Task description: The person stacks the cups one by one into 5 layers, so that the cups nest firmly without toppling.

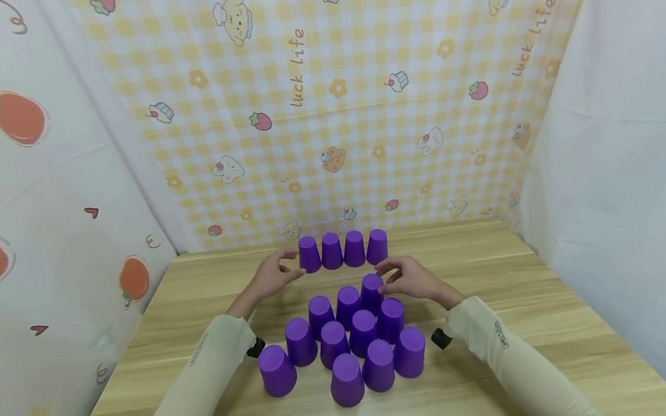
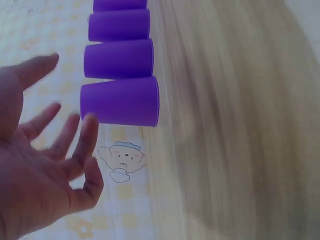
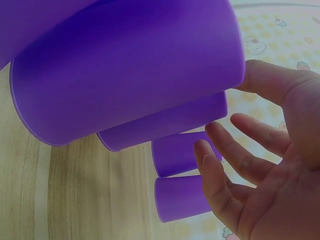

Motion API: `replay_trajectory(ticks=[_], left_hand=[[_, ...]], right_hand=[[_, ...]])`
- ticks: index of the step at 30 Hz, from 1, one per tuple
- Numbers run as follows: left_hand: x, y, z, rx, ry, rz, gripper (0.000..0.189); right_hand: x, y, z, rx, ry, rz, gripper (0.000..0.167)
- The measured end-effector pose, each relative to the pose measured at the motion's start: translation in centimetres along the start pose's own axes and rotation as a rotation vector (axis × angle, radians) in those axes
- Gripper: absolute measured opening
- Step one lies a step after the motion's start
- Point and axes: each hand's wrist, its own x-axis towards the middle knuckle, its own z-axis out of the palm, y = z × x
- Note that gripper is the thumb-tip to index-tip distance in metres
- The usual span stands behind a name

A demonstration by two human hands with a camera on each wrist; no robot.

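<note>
Several purple cups stand upside down in a row at the back; at its left end is one cup (image 1: 309,256) (image 2: 120,102). Beside that cup is my left hand (image 1: 270,276) (image 2: 42,175), fingers spread and at most touching its side. My right hand (image 1: 412,278) (image 3: 270,160) hovers around the top of a cup (image 1: 372,294) at the far end of the front group. Its fingers are loosely bent and grip nothing. Just behind them stands the right-end cup (image 1: 377,248) of the back row. Whether the right thumb touches the nearer cup, I cannot tell.
Nearer me, more upturned purple cups stand in slanting lines, among them a front one (image 1: 347,380) and a left one (image 1: 277,371). The wooden table (image 1: 193,311) reaches a patterned cloth (image 1: 341,122) at the back. Pale cloths (image 1: 601,162) hang at both sides.
</note>
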Motion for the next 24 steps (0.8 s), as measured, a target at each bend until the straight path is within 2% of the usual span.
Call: replay_trajectory(ticks=[5,10,16,24], left_hand=[[-1.2,0.1,0.3,-0.036,-0.141,0.096,0.044],[-2.2,0.1,0.5,-0.071,-0.282,0.183,0.041],[-2.7,0.3,0.7,-0.101,-0.367,0.188,0.047],[-3.1,0.6,1.1,-0.069,-0.462,0.187,0.055]], right_hand=[[0.1,0.2,0.1,0.002,-0.009,-0.006,0.049],[0.1,0.6,0.2,0.014,-0.017,-0.005,0.049],[0.2,1.0,0.3,0.019,-0.021,0.013,0.05],[0.4,1.1,0.6,0.034,-0.031,-0.009,0.047]])
